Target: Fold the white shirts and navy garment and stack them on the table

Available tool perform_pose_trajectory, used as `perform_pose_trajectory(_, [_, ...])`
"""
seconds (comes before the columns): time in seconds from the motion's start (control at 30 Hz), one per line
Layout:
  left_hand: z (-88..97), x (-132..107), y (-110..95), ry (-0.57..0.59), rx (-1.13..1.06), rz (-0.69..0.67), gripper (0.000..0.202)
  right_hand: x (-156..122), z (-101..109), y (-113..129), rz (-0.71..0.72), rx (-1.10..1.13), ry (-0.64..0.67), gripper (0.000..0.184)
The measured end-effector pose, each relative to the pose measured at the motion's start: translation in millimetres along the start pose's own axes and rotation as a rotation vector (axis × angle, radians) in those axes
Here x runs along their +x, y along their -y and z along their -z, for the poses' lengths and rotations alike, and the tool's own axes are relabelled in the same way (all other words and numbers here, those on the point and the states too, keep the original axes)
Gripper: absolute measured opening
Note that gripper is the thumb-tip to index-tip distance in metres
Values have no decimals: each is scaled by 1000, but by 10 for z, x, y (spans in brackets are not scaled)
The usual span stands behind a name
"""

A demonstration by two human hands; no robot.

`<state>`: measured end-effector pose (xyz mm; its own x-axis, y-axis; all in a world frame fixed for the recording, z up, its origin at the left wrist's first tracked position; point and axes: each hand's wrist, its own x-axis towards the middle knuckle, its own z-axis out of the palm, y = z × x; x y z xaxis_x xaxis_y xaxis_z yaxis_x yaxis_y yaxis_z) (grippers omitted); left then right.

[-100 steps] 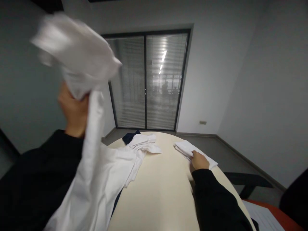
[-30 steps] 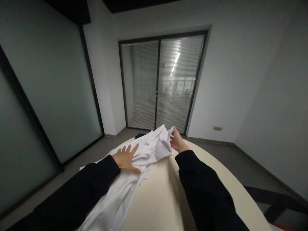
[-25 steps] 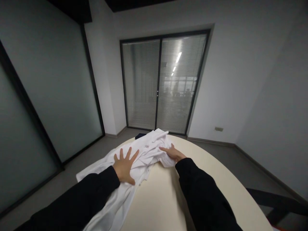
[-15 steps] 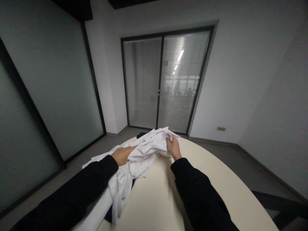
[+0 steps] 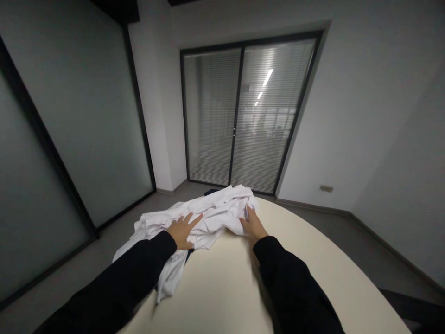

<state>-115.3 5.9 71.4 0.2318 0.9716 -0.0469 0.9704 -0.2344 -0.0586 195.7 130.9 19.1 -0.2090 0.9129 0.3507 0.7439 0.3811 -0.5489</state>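
Note:
A crumpled white garment is bunched along the far left part of the round table, with a loose end hanging toward me. My left hand lies on it, palm down with fingers spread. At the garment's right end is my right hand, its thumb and forefinger apart and touching the cloth. The other fingers of that hand are partly hidden. Dark blue fabric peeks out from under the white cloth at the far edge.
The cream round table curves away on the right. A dark piece of furniture stands low beyond its right edge. Ahead is a framed glass panel with blinds; frosted glass panels line the left side.
My left hand has spread its fingers flat on the garment. My right hand has loosened its pinch. The garment's near end has been drawn farther away from me, and the view has shifted slightly.

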Motion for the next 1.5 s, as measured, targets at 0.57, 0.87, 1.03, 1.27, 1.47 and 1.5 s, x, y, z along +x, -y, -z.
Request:
perform_pose_trajectory(0.57, [322, 282, -1051, -242, -93, -192, 73, -1239, 787, -883, -137, -397, 58, 49])
perform_pose_trajectory(0.87, [-684, 444, -1763, -254, -300, -364, 46, -1656, 705, -550, -147, -421, 141, 64])
perform_pose_trajectory(1.03, [-797, 524, -1677, -236, -287, -325, 48, -1655, 730, -542, -154, -406, 164, 65])
perform_pose_trajectory(1.27, [-812, 546, -1690, -232, -285, -337, 48, -1638, 745, -496, -126, -361, 197, 68])
perform_pose_trajectory(1.47, [-789, 540, -1684, -229, -296, -327, 49, -1652, 728, -455, -69, -357, 253, 66])
perform_pose_trajectory(1.5, [-791, 541, -1684, -233, -297, -327, 48, -1652, 723, -460, -71, -355, 251, 65])
